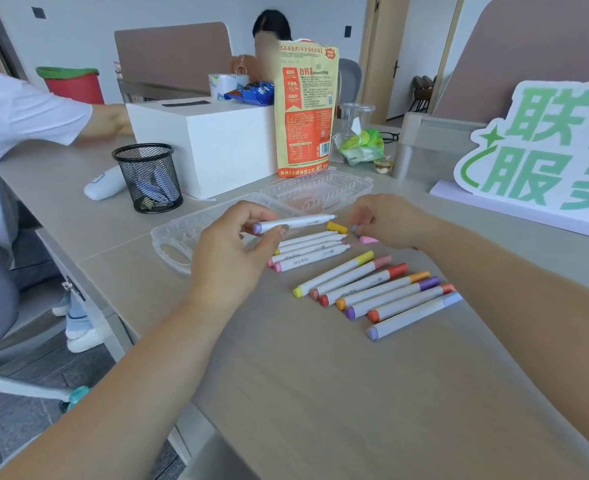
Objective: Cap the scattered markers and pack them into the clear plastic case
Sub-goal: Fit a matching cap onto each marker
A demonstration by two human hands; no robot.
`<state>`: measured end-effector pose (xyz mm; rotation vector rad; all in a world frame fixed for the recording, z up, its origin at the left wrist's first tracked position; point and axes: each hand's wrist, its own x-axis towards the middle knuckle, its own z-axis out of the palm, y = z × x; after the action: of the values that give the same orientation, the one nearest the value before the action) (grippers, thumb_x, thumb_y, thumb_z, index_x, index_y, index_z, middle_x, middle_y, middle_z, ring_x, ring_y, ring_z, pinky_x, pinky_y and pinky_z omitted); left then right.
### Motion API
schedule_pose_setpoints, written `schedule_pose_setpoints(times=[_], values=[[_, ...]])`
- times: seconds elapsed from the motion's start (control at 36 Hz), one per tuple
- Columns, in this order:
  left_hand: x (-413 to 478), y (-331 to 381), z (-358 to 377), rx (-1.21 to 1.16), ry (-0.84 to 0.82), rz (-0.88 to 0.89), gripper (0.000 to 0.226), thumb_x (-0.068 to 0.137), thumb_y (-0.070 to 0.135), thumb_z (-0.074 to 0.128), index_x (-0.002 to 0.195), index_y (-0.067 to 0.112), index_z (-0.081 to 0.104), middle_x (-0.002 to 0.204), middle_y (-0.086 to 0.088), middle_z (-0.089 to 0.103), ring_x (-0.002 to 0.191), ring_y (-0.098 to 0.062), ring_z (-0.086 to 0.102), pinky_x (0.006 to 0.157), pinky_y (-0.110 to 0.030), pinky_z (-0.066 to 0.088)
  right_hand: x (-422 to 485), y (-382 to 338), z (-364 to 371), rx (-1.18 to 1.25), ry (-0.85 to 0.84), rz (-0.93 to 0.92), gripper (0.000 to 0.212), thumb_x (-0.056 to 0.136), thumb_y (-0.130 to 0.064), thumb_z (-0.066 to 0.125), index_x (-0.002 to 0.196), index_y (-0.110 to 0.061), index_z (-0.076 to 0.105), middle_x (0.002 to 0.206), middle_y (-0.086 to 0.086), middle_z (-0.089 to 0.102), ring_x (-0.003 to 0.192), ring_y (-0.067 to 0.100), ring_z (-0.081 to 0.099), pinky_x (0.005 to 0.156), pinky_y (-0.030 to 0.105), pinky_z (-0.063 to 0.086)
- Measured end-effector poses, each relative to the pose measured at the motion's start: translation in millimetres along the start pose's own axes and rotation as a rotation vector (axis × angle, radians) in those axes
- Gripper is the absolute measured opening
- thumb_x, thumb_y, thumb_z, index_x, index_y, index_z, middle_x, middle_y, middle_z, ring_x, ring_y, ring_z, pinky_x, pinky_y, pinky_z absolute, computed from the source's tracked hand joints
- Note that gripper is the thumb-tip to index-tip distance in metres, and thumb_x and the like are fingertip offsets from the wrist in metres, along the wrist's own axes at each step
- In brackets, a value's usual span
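Gripping a white marker point(296, 222) by its lavender end, the left hand point(230, 258) curls thumb and fingers round the barrel and holds it just above the table point(321, 393), bare tip pointing right. Right hand point(390, 220) sits just beyond that tip, fingertips pinching a small lavender cap point(355, 228); cap and tip are apart.

A loose yellow cap point(337, 226) and a pink cap point(368, 240) lie on the table between the hands. Under the held marker, several uncapped markers point(312, 251) lie side by side. Nearer and to the right, seven capped markers point(379, 289) lie in a slanted row: yellow, salmon, red, orange, purple, orange-red, lavender.

The clear plastic case point(196, 226) lies open on the table behind the left hand, both halves flat, its handle toward the left.

Farther left stands a black mesh pen cup point(147, 176), beside a white box point(217, 143). An orange snack bag point(307, 109) stands behind the case. A green-and-white sign point(535, 147) stands far right.
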<state>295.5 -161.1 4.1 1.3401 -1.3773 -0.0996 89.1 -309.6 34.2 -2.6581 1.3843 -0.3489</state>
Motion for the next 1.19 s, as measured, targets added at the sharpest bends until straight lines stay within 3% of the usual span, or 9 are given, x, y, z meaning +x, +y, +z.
schedule_pose_setpoints(times=[0.14, 0.25, 0.33, 0.39, 0.47, 0.58, 0.81, 0.97, 1.19], values=[[-0.3, 1.5, -1.1, -0.036, -0.008, -0.018, 0.018, 0.082, 0.018, 0.072, 0.083, 0.034, 0.062, 0.080, 0.033, 0.062, 0.083, 0.001, 0.059, 0.075, -0.007, 0.039, -12.7, -3.4, -3.6, 0.168, 0.139, 0.058, 0.022, 0.095, -0.013, 0.053, 0.116, -0.014, 0.060, 0.104, 0.002, 0.058, 0.087, 0.014, 0.049, 0.077, 0.022, 0.036], [-1.1, 4.5, -0.7, -0.062, -0.029, -0.012, 0.018, 0.082, 0.016, 0.072, 0.083, 0.032, 0.063, 0.079, 0.033, 0.062, 0.081, 0.004, 0.057, 0.074, -0.004, 0.037, -39.5, -10.1, -15.8, 0.434, 0.248, 0.066, 0.015, 0.095, -0.014, 0.053, 0.104, -0.019, 0.065, 0.085, -0.007, 0.060, 0.066, 0.001, 0.050, 0.055, 0.005, 0.036], [-2.3, 7.1, 0.1, -0.087, -0.062, -0.001, 0.020, 0.082, 0.014, 0.072, 0.081, 0.031, 0.063, 0.079, 0.028, 0.064, 0.078, 0.006, 0.056, 0.074, -0.002, 0.037, -65.0, -9.6, -19.6, 0.663, 0.301, 0.140, 0.008, 0.092, -0.015, 0.059, 0.096, -0.019, 0.065, 0.075, -0.009, 0.064, 0.046, -0.006, 0.048, 0.044, 0.007, 0.035], [-3.2, 8.9, 0.6, -0.090, -0.094, 0.012, 0.020, 0.081, 0.012, 0.072, 0.082, 0.031, 0.063, 0.080, 0.022, 0.065, 0.079, 0.007, 0.056, 0.074, -0.002, 0.036, -79.8, -8.1, -17.6, 0.797, 0.317, 0.190, 0.005, 0.090, -0.016, 0.063, 0.091, -0.017, 0.067, 0.073, -0.008, 0.065, 0.049, -0.006, 0.050, 0.056, 0.016, 0.043], [-3.5, 9.8, 0.9, -0.085, -0.127, 0.019, 0.019, 0.081, 0.011, 0.072, 0.082, 0.028, 0.065, 0.082, 0.017, 0.067, 0.079, 0.007, 0.057, 0.074, -0.002, 0.037, -89.5, -5.8, -12.3, 0.938, 0.329, 0.253, 0.008, 0.088, -0.018, 0.066, 0.081, -0.020, 0.068, 0.074, -0.004, 0.069, 0.073, 0.010, 0.058, 0.078, 0.029, 0.051], [-4.4, 9.1, 0.3, -0.116, -0.156, 0.008, 0.020, 0.080, 0.009, 0.073, 0.081, 0.027, 0.066, 0.081, 0.019, 0.068, 0.076, 0.003, 0.059, 0.073, -0.005, 0.039, -89.1, -8.7, -9.8, 1.061, 0.309, 0.284, 0.003, 0.090, -0.018, 0.063, 0.089, -0.016, 0.066, 0.081, -0.001, 0.067, 0.077, 0.013, 0.058, 0.075, 0.021, 0.049], [-4.3, 10.2, 3.9, -0.104, -0.196, -0.020, 0.014, 0.079, 0.009, 0.074, 0.082, 0.022, 0.068, 0.082, 0.007, 0.069, 0.077, -0.003, 0.061, 0.078, -0.014, 0.044, -85.9, -16.8, -8.7, 1.014, 0.374, 0.269, 0.009, 0.090, -0.020, 0.063, 0.091, -0.012, 0.067, 0.080, 0.003, 0.065, 0.066, 0.009, 0.057, 0.067, 0.020, 0.046], [-3.5, 9.9, 3.4, -0.127, -0.177, -0.020, 0.016, 0.079, 0.012, 0.075, 0.081, 0.026, 0.067, 0.084, 0.005, 0.069, 0.081, -0.007, 0.062, 0.079, -0.017, 0.045, -84.2, -17.3, -6.0, 0.957, 0.389, 0.278, 0.012, 0.089, -0.022, 0.064, 0.093, -0.010, 0.067, 0.075, -0.001, 0.066, 0.059, 0.002, 0.057, 0.055, 0.007, 0.045], [-4.5, 11.6, 3.7, -0.152, -0.201, -0.043, 0.020, 0.078, 0.010, 0.075, 0.079, 0.028, 0.066, 0.080, 0.004, 0.069, 0.077, -0.015, 0.063, 0.076, -0.018, 0.046, -83.6, -24.6, -2.3, 0.934, 0.335, 0.253, 0.011, 0.091, -0.021, 0.062, 0.095, -0.012, 0.067, 0.077, -0.002, 0.070, 0.063, 0.001, 0.060, 0.056, 0.009, 0.046]])
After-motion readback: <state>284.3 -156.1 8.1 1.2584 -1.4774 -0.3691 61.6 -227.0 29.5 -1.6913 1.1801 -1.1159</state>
